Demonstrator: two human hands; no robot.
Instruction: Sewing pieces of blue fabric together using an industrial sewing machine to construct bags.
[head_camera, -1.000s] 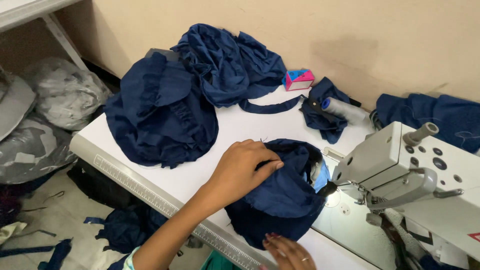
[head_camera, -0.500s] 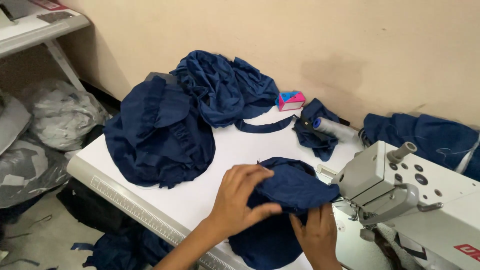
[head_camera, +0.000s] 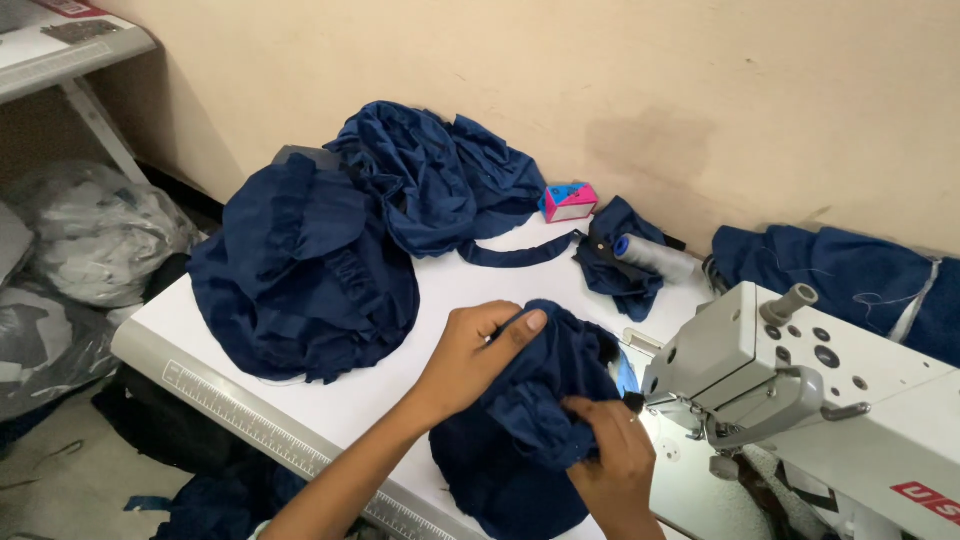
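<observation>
A crumpled navy fabric piece lies on the white table just left of a grey sewing machine. My left hand grips its upper fold, fingers curled over the cloth. Lower down, my right hand pinches the same piece near the machine's needle area, which is lit by a small lamp. Part of the fabric hangs over the table's front edge.
A big heap of navy garments fills the table's left and back. A pink and blue box and a grey thread cone sit by the wall. More navy cloth lies behind the machine. Plastic bags sit on the floor at left.
My right hand has come up from the table's front edge onto the fabric and now pinches it. My left hand has bunched the cloth higher. The view has shifted slightly.
</observation>
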